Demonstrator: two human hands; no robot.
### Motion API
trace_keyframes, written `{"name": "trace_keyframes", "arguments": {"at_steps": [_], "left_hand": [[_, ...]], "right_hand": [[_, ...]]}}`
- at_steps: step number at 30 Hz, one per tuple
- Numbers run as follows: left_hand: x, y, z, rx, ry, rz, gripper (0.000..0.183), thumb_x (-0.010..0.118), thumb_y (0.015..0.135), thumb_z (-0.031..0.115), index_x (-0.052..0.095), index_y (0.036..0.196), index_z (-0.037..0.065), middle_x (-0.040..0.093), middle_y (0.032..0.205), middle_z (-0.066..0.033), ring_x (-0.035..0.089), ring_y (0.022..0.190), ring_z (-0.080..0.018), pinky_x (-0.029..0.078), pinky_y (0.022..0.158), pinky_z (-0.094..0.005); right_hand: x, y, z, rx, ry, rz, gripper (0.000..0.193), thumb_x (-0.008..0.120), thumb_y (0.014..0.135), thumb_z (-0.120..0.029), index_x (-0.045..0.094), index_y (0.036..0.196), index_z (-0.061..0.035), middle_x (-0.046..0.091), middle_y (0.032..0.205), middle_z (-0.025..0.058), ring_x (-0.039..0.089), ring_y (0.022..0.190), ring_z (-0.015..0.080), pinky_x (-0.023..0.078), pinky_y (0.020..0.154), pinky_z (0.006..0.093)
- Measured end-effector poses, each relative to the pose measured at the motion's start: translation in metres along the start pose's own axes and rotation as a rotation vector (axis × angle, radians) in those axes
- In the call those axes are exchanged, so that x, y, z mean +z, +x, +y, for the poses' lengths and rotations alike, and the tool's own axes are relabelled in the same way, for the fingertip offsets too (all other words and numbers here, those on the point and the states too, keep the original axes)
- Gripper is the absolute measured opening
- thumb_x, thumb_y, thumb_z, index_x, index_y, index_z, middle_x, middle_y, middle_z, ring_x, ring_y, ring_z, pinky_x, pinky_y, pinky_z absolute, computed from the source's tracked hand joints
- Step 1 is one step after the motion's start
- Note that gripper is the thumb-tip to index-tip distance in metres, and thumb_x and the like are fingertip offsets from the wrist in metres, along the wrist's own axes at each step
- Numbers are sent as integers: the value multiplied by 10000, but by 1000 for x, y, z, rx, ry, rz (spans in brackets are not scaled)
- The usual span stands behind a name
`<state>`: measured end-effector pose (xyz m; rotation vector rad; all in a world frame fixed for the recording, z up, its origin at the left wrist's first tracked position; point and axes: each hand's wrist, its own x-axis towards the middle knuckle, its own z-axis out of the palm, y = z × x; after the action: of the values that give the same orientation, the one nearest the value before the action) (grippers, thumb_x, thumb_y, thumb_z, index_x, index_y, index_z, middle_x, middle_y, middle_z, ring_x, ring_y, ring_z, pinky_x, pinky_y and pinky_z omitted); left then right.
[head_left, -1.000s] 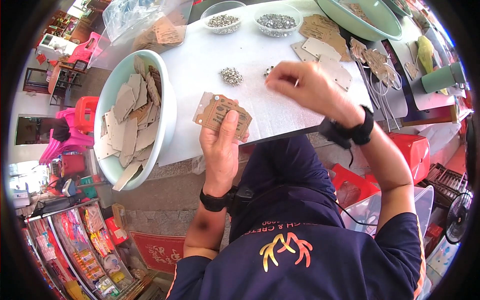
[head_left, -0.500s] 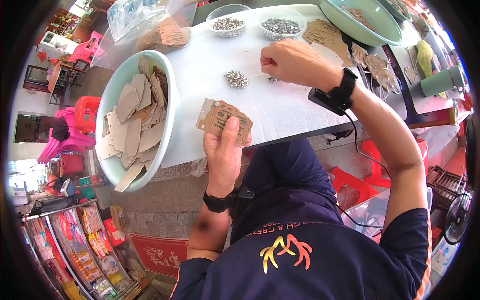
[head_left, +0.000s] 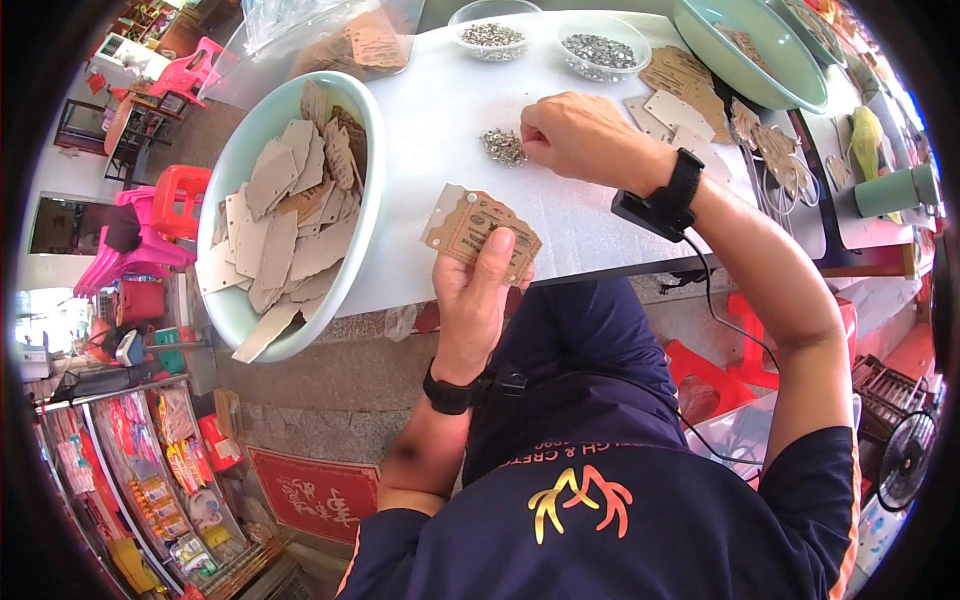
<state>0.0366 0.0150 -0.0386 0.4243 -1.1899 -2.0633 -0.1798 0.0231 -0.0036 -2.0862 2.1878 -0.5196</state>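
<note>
Printed brown cardboard tags (head_left: 478, 228) with a torn-looking wavy edge are in my left hand (head_left: 470, 300), the thumb pressed flat over them. A small round metal piece shows near a corner of the top tag. My right hand (head_left: 595, 140) is over the table with its fingers curled together, right beside a small heap of shiny metal fasteners (head_left: 502, 148). Whatever its fingertips hold is hidden behind the hand.
A pale green basin (head_left: 374, 200) full of grey-brown cardboard tags stands at the left. Along the back are two clear bowls of metal parts (head_left: 493, 36) (head_left: 603, 50) and a clear box (head_left: 405, 55). Tag stacks (head_left: 685, 85), another green basin (head_left: 700, 45) and a green tumbler (head_left: 885, 195) lie right.
My right hand has moved left across the table to the heap of fasteners. My left hand keeps its hold on the tags. The whole view has shifted slightly.
</note>
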Motion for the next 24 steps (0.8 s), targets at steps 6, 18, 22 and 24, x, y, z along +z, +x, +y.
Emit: {"name": "trace_keyframes", "arguments": {"at_steps": [6, 18, 22, 24], "left_hand": [[1, 1, 1, -11, -9, -13, 230, 544, 989, 180, 518, 1181, 56, 572, 889, -18, 523, 722, -98, 414, 580, -271], [12, 5, 6, -45, 52, -28, 258, 555, 982, 188, 514, 1191, 41, 591, 905, -45, 535, 709, -108, 422, 580, -265], [16, 2, 12, -92, 102, -76, 267, 561, 979, 192, 519, 1195, 40, 597, 888, -42, 534, 690, -112, 423, 565, -259], [16, 2, 14, -115, 116, -97, 270, 562, 978, 191, 519, 1198, 40, 598, 885, -40, 533, 687, -112, 422, 560, -258]], "right_hand": [[-19, -9, 7, 63, 101, 62, 172, 612, 830, -166, 641, 836, 3, 650, 745, 147, 641, 729, 312, 493, 667, 402], [-20, -61, -34, 266, 1047, -121, 138, 635, 839, -84, 621, 861, 52, 663, 727, 77, 648, 673, 111, 527, 612, 243], [-16, -70, -38, 300, 1274, -101, 131, 653, 899, -85, 597, 946, 24, 654, 816, 51, 635, 703, 97, 520, 662, 222], [-12, -74, -34, 259, 1477, -84, 142, 659, 909, -103, 615, 963, 20, 656, 825, 50, 640, 712, 101, 529, 674, 227]]}}
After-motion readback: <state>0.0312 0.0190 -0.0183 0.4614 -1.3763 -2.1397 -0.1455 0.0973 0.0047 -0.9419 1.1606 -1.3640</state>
